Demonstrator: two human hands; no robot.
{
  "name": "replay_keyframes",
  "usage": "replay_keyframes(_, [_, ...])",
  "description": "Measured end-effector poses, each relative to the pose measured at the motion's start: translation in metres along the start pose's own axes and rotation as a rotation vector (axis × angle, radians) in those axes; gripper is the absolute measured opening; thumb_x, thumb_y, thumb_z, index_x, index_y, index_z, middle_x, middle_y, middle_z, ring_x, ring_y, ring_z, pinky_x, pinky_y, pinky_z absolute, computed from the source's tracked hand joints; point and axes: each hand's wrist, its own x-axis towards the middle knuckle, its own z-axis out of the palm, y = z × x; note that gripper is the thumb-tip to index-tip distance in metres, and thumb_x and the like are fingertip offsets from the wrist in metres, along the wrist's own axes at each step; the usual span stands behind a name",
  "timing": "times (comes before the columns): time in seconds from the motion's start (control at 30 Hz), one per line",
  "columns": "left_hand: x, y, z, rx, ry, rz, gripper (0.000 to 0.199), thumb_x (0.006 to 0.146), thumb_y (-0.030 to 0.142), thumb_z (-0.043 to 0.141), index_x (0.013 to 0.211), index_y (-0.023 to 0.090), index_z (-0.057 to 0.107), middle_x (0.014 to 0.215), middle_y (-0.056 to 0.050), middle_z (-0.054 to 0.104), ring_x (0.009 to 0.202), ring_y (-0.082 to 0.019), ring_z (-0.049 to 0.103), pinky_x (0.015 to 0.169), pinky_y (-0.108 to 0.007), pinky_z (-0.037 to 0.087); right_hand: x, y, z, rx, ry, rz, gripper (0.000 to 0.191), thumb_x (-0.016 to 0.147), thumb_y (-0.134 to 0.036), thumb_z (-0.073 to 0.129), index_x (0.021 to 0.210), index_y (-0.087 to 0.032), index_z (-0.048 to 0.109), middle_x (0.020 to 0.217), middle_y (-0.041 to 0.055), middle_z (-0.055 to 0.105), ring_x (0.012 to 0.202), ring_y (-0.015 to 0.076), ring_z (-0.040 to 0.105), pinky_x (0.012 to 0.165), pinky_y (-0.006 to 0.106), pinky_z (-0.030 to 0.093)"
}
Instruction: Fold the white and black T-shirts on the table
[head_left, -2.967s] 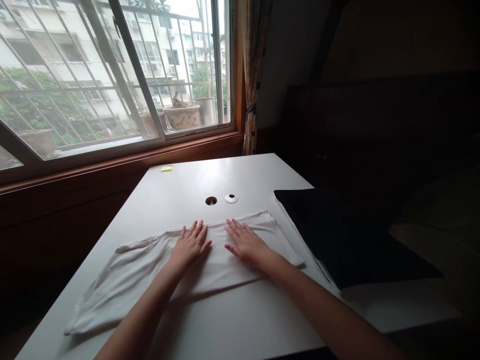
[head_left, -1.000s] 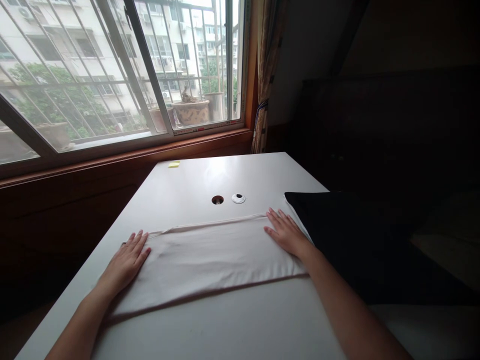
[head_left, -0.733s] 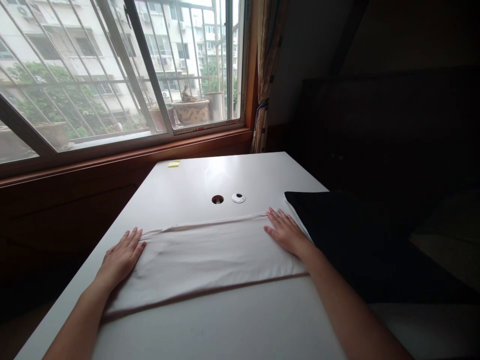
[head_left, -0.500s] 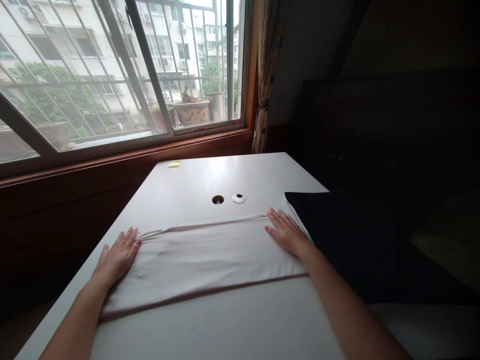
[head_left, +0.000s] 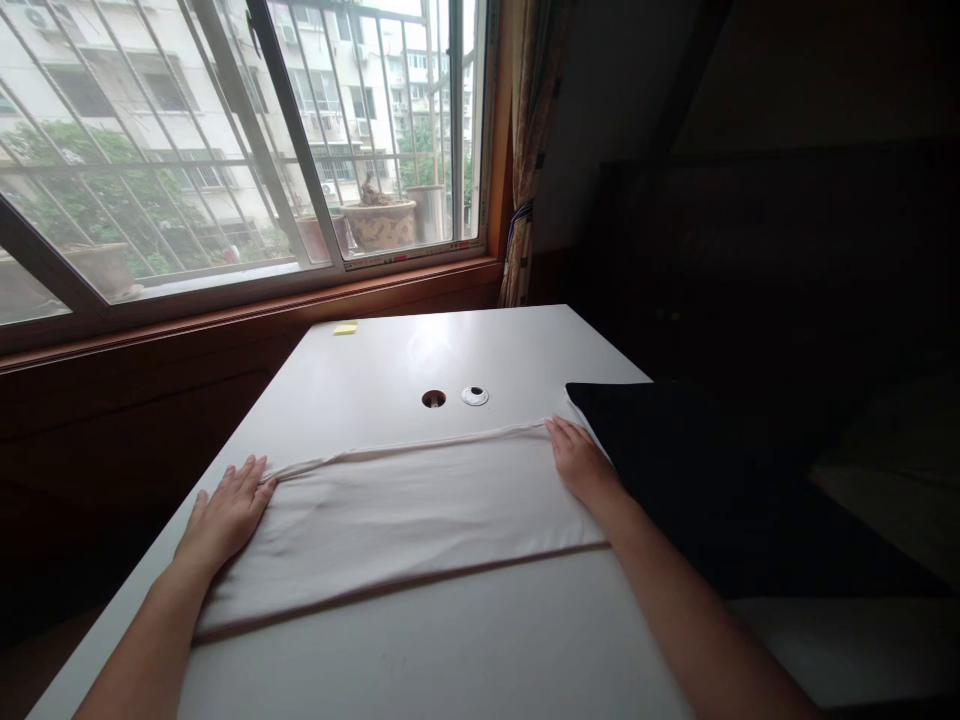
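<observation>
A folded piece of white cloth (head_left: 420, 510) lies as a long band across the white table, with faint wrinkles and a raised fold along its far edge. My left hand (head_left: 229, 515) rests flat on the cloth's left end, fingers stretched out. At the far right corner of the band, my right hand (head_left: 585, 460) has its fingers drawn together on the cloth's edge, pinching it. Just right of that hand, a black cloth (head_left: 690, 480) with a pale edge spreads over the table's side.
The white table (head_left: 420, 650) has two round cable holes, one open (head_left: 433, 399) and one with a white grommet (head_left: 475, 396). A yellow sticky note (head_left: 346, 328) is near the far left corner. Beyond stand a barred window (head_left: 225, 150) and a tied curtain (head_left: 525, 170).
My right hand has gone from lying spread on the cloth to fingers closed at its far right corner, slightly further right. My left hand stays flat in place. The view has shifted slightly.
</observation>
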Motion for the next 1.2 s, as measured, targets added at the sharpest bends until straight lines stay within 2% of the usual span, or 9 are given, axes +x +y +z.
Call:
replay_keyframes(0.1, [0.0, -0.002, 0.0, 0.0, 0.009, -0.007, 0.072, 0.102, 0.062, 0.019, 0.164, 0.025, 0.027, 0.172, -0.008, 0.023, 0.159, -0.037, 0.014, 0.119, -0.072, 0.018, 0.001, -0.004, -0.006, -0.027, 0.004, 0.026, 0.047, 0.1, -0.009, 0.034, 0.137, -0.011, 0.064, 0.138, 0.0161, 0.065, 0.129, 0.0271, 0.056, 0.112, 0.041, 0.045])
replay_keyframes(0.23, [-0.001, -0.008, -0.001, -0.007, 0.017, -0.005, 0.07, 0.102, 0.061, 0.02, 0.164, 0.028, 0.027, 0.172, -0.007, 0.024, 0.159, -0.038, 0.013, 0.119, -0.072, 0.017, 0.004, -0.013, -0.02, -0.052, -0.046, 0.084, 0.041, 0.101, -0.014, 0.041, 0.135, -0.016, 0.064, 0.127, 0.014, 0.068, 0.117, 0.0282, 0.06, 0.105, 0.04, 0.047])
replay_keyframes(0.37, [-0.001, -0.018, -0.003, 0.0, 0.019, -0.015, 0.071, 0.102, 0.061, 0.019, 0.163, 0.026, 0.028, 0.171, -0.008, 0.025, 0.158, -0.039, 0.015, 0.118, -0.074, 0.017, 0.0, -0.026, -0.036, -0.087, -0.112, 0.116, 0.04, 0.099, -0.018, 0.049, 0.137, -0.012, 0.061, 0.119, 0.0178, 0.067, 0.108, 0.0311, 0.061, 0.099, 0.042, 0.048])
replay_keyframes(0.5, [-0.002, -0.024, -0.003, -0.006, 0.014, -0.026, 0.073, 0.101, 0.062, 0.019, 0.163, 0.025, 0.029, 0.171, -0.009, 0.026, 0.158, -0.039, 0.015, 0.118, -0.074, 0.016, -0.015, -0.038, -0.049, -0.048, -0.205, 0.125, 0.041, 0.097, -0.019, 0.052, 0.136, -0.011, 0.059, 0.119, 0.0201, 0.066, 0.109, 0.0316, 0.062, 0.097, 0.041, 0.047])
replay_keyframes(0.67, [-0.003, -0.024, -0.004, 0.001, -0.007, -0.035, 0.073, 0.101, 0.062, 0.016, 0.163, 0.026, 0.028, 0.172, -0.007, 0.023, 0.159, -0.036, 0.013, 0.12, -0.072, 0.015, -0.032, -0.039, -0.064, 0.012, -0.367, 0.332, 0.039, 0.094, -0.032, 0.061, 0.127, -0.011, 0.061, 0.117, 0.0201, 0.068, 0.109, 0.0313, 0.066, 0.088, 0.035, 0.046])
replay_keyframes(0.77, [-0.003, -0.024, -0.003, -0.001, -0.009, -0.04, 0.072, 0.102, 0.062, 0.016, 0.163, 0.027, 0.028, 0.172, -0.007, 0.023, 0.158, -0.037, 0.015, 0.12, -0.072, 0.014, -0.036, -0.033, -0.07, 0.144, -0.445, 0.476, 0.042, 0.093, -0.039, 0.063, 0.124, -0.012, 0.06, 0.113, 0.0178, 0.071, 0.105, 0.0299, 0.068, 0.08, 0.032, 0.046])
replay_keyframes(0.9, [-0.003, -0.024, -0.002, -0.012, 0.012, -0.036, 0.07, 0.102, 0.06, 0.018, 0.163, 0.026, 0.03, 0.172, -0.008, 0.025, 0.158, -0.037, 0.016, 0.12, -0.071, 0.014, -0.04, -0.03, -0.075, 0.266, -0.522, 0.542, 0.027, 0.091, -0.043, 0.061, 0.098, -0.018, 0.064, 0.096, 0.011, 0.073, 0.088, 0.0258, 0.068, 0.069, 0.029, 0.041])
replay_keyframes(1.0, [-0.003, -0.024, -0.002, 0.004, 0.004, -0.044, 0.07, 0.102, 0.061, 0.016, 0.163, 0.027, 0.029, 0.172, -0.007, 0.023, 0.158, -0.036, 0.016, 0.12, -0.071, 0.015, -0.042, -0.032, -0.078, 0.297, -0.513, 0.515, 0.022, 0.09, -0.042, 0.06, 0.083, -0.021, 0.061, 0.085, 0.0068, 0.071, 0.079, 0.0229, 0.066, 0.064, 0.028, 0.037])
replay_keyframes(1.2, [-0.002, -0.026, -0.001, 0.008, 0.001, -0.05, 0.07, 0.102, 0.06, 0.016, 0.163, 0.028, 0.03, 0.172, -0.006, 0.024, 0.158, -0.035, 0.017, 0.12, -0.071, 0.015, -0.042, -0.031, -0.084, 0.436, -0.389, 0.552, 0.024, 0.092, -0.044, 0.056, 0.089, -0.022, 0.063, 0.087, 0.0058, 0.072, 0.08, 0.0223, 0.066, 0.065, 0.026, 0.041])
